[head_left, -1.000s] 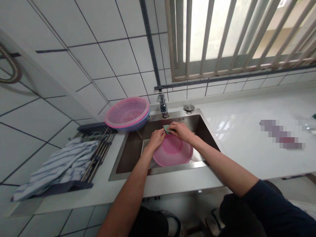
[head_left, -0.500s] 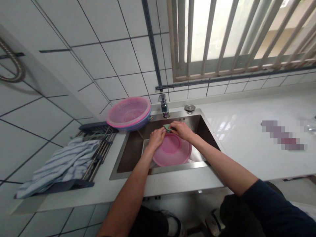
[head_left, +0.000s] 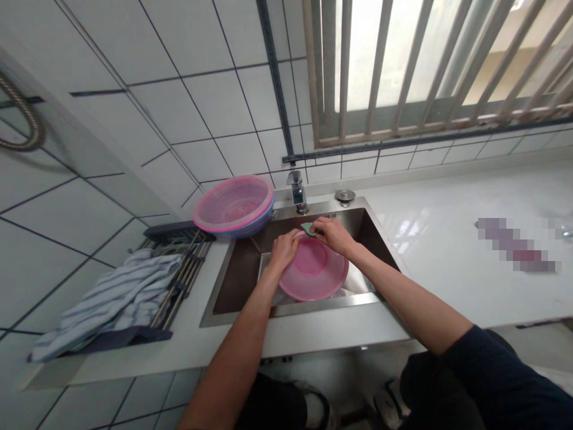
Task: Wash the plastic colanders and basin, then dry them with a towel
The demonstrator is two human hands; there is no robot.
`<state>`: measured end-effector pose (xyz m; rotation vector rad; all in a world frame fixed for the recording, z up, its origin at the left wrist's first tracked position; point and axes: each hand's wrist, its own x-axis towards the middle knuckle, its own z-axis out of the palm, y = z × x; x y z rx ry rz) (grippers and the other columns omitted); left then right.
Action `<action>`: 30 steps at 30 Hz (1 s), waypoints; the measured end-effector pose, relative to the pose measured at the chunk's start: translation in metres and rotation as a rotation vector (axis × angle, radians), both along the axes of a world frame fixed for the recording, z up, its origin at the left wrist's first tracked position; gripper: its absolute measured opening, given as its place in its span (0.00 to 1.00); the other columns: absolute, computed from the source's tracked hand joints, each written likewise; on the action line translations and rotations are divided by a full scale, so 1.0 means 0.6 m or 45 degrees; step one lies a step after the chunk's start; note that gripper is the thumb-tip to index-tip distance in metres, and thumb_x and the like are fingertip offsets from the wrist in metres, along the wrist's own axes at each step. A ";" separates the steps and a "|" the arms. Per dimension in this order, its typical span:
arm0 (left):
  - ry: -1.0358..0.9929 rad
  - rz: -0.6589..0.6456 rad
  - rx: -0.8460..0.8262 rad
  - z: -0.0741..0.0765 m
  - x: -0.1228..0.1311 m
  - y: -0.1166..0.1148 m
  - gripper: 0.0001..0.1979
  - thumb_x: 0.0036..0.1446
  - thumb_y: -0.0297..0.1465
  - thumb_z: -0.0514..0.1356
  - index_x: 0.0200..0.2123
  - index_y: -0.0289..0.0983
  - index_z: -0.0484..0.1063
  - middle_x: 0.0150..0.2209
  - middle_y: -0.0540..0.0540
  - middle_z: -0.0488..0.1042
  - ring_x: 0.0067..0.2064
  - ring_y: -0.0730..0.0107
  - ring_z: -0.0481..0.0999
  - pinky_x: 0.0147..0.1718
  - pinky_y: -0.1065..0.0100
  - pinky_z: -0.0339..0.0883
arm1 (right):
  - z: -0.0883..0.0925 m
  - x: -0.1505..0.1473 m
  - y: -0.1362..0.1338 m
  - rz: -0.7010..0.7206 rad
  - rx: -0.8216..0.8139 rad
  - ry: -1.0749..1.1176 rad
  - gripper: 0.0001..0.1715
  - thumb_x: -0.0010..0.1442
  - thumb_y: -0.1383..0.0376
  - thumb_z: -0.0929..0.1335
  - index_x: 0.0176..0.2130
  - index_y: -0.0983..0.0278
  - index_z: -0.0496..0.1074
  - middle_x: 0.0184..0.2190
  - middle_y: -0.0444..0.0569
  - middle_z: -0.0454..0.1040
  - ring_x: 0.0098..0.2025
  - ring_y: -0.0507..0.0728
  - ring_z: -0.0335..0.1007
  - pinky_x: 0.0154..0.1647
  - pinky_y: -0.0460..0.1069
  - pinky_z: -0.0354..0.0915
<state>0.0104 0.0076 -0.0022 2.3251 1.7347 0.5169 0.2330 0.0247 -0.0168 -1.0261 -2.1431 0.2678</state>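
Observation:
A pink plastic colander (head_left: 313,279) is tilted inside the steel sink (head_left: 239,275), its inner side facing me. My left hand (head_left: 285,248) grips its rim at the upper left, fingers closed. At the far rim my right hand (head_left: 332,233) pinches a green scouring pad (head_left: 308,229) and presses it against the edge. The hands are close together but apart. Fingertips under the rim are hidden. Above the far side of the sink stands the chrome faucet (head_left: 297,192).
Stacked pink and blue basins (head_left: 233,206) sit at the sink's back left corner. On the left, a striped towel (head_left: 111,295) lies over a folding rack (head_left: 181,283). A metal drain strainer (head_left: 345,196) rests behind the sink; a blurred-out item (head_left: 514,245) lies on the right counter.
My right hand has shifted slightly right along the rim with the scouring pad. The colander has tipped a little, and my left hand keeps its grip.

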 end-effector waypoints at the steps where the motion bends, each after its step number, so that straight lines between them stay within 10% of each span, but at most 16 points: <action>1: -0.007 -0.024 -0.007 -0.001 0.001 0.000 0.17 0.74 0.35 0.55 0.59 0.46 0.79 0.54 0.43 0.84 0.57 0.53 0.82 0.54 0.64 0.69 | 0.001 -0.004 -0.001 0.011 -0.001 -0.007 0.09 0.65 0.74 0.72 0.41 0.61 0.79 0.42 0.50 0.79 0.43 0.58 0.75 0.45 0.48 0.63; 12: -0.341 0.439 0.040 -0.006 -0.040 0.027 0.19 0.74 0.39 0.53 0.58 0.43 0.78 0.52 0.43 0.85 0.55 0.52 0.82 0.52 0.63 0.71 | -0.027 0.060 0.045 -0.313 -0.100 0.296 0.07 0.56 0.70 0.72 0.38 0.62 0.76 0.33 0.45 0.77 0.34 0.56 0.71 0.38 0.48 0.60; 22: -0.317 0.028 0.081 -0.029 -0.041 0.033 0.40 0.62 0.39 0.70 0.74 0.46 0.63 0.67 0.43 0.75 0.65 0.53 0.77 0.64 0.58 0.68 | 0.005 0.044 0.018 -0.168 -0.121 0.178 0.06 0.54 0.70 0.74 0.35 0.62 0.79 0.32 0.44 0.81 0.32 0.55 0.71 0.37 0.47 0.58; 30: -0.180 -0.070 0.005 -0.008 -0.032 0.019 0.17 0.74 0.38 0.56 0.58 0.46 0.81 0.56 0.45 0.84 0.59 0.54 0.81 0.59 0.61 0.69 | -0.008 0.039 0.012 -0.078 -0.391 0.351 0.05 0.57 0.68 0.74 0.36 0.63 0.82 0.27 0.43 0.79 0.28 0.54 0.73 0.33 0.46 0.62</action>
